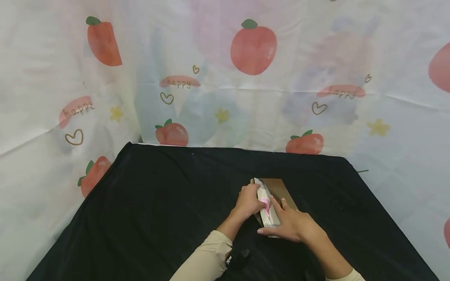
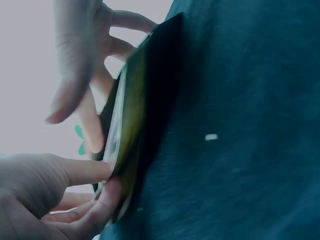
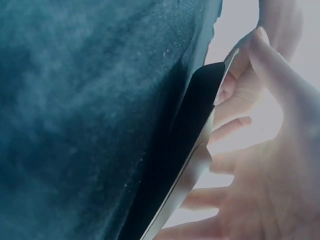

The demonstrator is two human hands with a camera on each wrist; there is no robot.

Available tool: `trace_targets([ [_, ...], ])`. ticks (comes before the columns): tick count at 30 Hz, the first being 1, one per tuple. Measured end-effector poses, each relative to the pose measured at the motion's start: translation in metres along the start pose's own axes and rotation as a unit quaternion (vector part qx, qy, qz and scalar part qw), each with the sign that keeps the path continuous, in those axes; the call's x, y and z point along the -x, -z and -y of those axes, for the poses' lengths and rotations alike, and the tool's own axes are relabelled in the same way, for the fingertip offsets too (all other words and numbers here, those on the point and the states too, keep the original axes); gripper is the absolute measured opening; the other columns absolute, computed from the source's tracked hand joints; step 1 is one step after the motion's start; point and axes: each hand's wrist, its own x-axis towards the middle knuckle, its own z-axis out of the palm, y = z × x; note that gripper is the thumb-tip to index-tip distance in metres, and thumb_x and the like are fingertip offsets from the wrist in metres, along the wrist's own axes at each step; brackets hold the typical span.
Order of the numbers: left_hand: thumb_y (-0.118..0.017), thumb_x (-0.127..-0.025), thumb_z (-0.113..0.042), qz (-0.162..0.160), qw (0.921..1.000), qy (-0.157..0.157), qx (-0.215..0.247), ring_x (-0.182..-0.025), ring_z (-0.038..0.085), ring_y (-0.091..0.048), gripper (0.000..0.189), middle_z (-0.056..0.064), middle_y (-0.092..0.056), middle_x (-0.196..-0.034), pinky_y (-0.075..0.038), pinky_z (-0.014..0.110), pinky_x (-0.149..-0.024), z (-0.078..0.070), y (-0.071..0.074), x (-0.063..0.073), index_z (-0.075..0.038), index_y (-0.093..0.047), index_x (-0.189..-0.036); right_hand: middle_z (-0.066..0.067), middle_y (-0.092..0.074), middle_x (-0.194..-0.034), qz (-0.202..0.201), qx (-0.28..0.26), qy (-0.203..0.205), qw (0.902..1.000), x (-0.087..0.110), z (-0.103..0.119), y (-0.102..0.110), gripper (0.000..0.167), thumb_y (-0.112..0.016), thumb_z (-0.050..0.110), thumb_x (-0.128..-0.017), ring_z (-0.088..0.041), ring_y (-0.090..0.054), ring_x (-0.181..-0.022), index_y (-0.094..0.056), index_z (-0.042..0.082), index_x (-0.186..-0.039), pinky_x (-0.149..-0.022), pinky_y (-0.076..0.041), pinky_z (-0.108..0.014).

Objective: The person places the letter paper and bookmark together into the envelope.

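Note:
A folded cardboard piece, perhaps a flat carton, lies on the black cloth, with a white face (image 1: 263, 191) bearing a pink print and a brown panel (image 1: 277, 188) behind it. My left hand (image 1: 249, 201) pinches the white part's left edge between thumb and fingers. From the right, my right hand (image 1: 295, 224) lays spread, fairly straight fingers on the piece. The left wrist view shows the left hand (image 2: 35, 192) gripping the lower end of the layered edge (image 2: 131, 110). In the right wrist view the right hand (image 3: 265, 195) extends along a dark panel (image 3: 175, 155).
Black cloth (image 1: 168, 203) covers the table. A white curtain (image 1: 211, 47) printed with fruit, hearts and "happy" hangs behind and at the sides. A small dark object (image 1: 244, 254) is near my left sleeve (image 1: 207, 255).

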Motion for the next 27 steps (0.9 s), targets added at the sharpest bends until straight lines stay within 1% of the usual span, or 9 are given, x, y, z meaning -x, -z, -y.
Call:
trace_targets([
  [4, -0.095, -0.073, -0.012, -0.018, 0.9988, -0.012, 0.045, -0.09, 0.018, -0.069, 0.067, 0.009, -0.074, -0.099, -0.056, 0.031, -0.076, 0.006, -0.008, 0.001, 0.003, -0.066, -0.132, -0.04, -0.034, -0.154, 0.001, 0.0, -0.004, 1.0, -0.001, 0.001, -0.001, 0.115, -0.064, 0.08, -0.082, -0.065, -0.053, -0.117, -0.031, 0.003, -0.161, -0.084, -0.045, -0.074],
  [6, -0.095, -0.073, -0.012, -0.021, 0.9981, -0.011, 0.056, -0.085, 0.016, -0.068, 0.068, 0.006, -0.074, -0.091, -0.055, 0.03, -0.074, 0.007, -0.01, 0.002, 0.003, -0.066, -0.133, -0.04, -0.034, -0.153, 0.001, 0.0, -0.005, 1.0, -0.002, 0.002, -0.001, 0.115, -0.064, 0.08, -0.083, -0.066, -0.053, -0.116, -0.03, 0.003, -0.162, -0.084, -0.045, -0.074],
  [8, -0.096, -0.072, -0.014, -0.021, 0.998, -0.01, 0.059, -0.086, 0.015, -0.067, 0.069, 0.004, -0.074, -0.09, -0.055, 0.03, -0.075, 0.007, -0.011, 0.002, 0.002, -0.066, -0.133, -0.04, -0.034, -0.154, -0.001, 0.0, -0.005, 1.0, -0.002, 0.002, -0.001, 0.114, -0.064, 0.079, -0.083, -0.066, -0.053, -0.115, -0.03, 0.003, -0.162, -0.084, -0.045, -0.074],
  [12, -0.096, -0.072, -0.014, -0.008, 0.9974, 0.003, 0.071, -0.084, 0.013, -0.067, 0.071, 0.001, -0.075, -0.084, -0.054, 0.029, -0.073, 0.006, -0.011, 0.002, 0.0, -0.064, -0.134, -0.039, -0.034, -0.154, 0.0, 0.004, -0.005, 1.0, -0.002, 0.001, -0.002, 0.114, -0.064, 0.079, -0.083, -0.067, -0.052, -0.116, -0.03, 0.003, -0.162, -0.085, -0.044, -0.075],
  [14, -0.095, -0.072, -0.01, -0.003, 0.996, 0.007, 0.09, -0.079, 0.012, -0.066, 0.073, 0.001, -0.073, -0.082, -0.054, 0.027, -0.068, 0.006, -0.012, 0.002, 0.001, -0.061, -0.136, -0.039, -0.034, -0.154, 0.0, 0.005, -0.006, 1.0, -0.001, 0.0, -0.002, 0.114, -0.064, 0.079, -0.083, -0.068, -0.05, -0.117, -0.031, 0.004, -0.162, -0.085, -0.044, -0.076],
  [19, -0.094, -0.07, -0.002, -0.008, 0.9915, 0.009, 0.13, -0.072, 0.011, -0.061, 0.069, 0.001, -0.066, -0.084, -0.052, 0.023, -0.062, 0.004, -0.015, 0.002, 0.003, -0.058, -0.129, -0.039, -0.034, -0.154, 0.001, -0.001, -0.008, 1.0, -0.001, 0.0, -0.002, 0.114, -0.064, 0.079, -0.083, -0.065, -0.053, -0.116, -0.03, 0.004, -0.162, -0.085, -0.045, -0.074],
  [21, -0.095, -0.07, -0.003, -0.007, 0.9914, 0.008, 0.131, -0.072, 0.011, -0.059, 0.068, 0.001, -0.064, -0.084, -0.051, 0.024, -0.063, 0.002, -0.017, 0.002, 0.003, -0.058, -0.127, -0.039, -0.033, -0.154, 0.003, -0.003, -0.01, 0.9999, -0.001, -0.001, -0.002, 0.113, -0.064, 0.078, -0.084, -0.063, -0.055, -0.115, -0.03, 0.005, -0.162, -0.085, -0.045, -0.074],
  [23, -0.095, -0.071, -0.004, -0.004, 0.992, 0.012, 0.126, -0.072, 0.011, -0.058, 0.071, 0.0, -0.063, -0.084, -0.051, 0.025, -0.065, 0.001, -0.018, 0.002, 0.003, -0.058, -0.131, -0.039, -0.033, -0.155, 0.003, -0.003, -0.01, 0.9999, -0.001, -0.001, -0.002, 0.112, -0.064, 0.078, -0.084, -0.062, -0.056, -0.115, -0.03, 0.006, -0.163, -0.086, -0.045, -0.073],
  [27, -0.094, -0.072, -0.004, -0.008, 0.9939, 0.014, 0.109, -0.077, 0.012, -0.061, 0.074, -0.002, -0.066, -0.085, -0.053, 0.027, -0.071, -0.001, -0.019, 0.0, 0.003, -0.058, -0.136, -0.038, -0.033, -0.155, 0.004, -0.004, -0.01, 0.9999, -0.002, -0.001, -0.002, 0.113, -0.062, 0.08, -0.084, -0.066, -0.052, -0.117, -0.028, 0.007, -0.163, -0.086, -0.043, -0.076],
])
